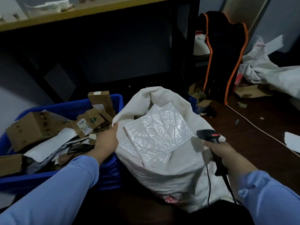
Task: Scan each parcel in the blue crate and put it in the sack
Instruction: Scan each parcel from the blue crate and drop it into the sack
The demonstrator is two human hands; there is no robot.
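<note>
Parcel: a white bubble mailer, near-square, lying face up in the open mouth of the sack. It is tilted, with its far corner pointing away toward the dark shelving. Left hand grips the sack's left rim, just beside the blue crate (cardboard boxes and papers heaped inside). Right hand is clenched round the handle of the scanner. The handle runs back toward the person, nose aimed left at the parcel.
</note>
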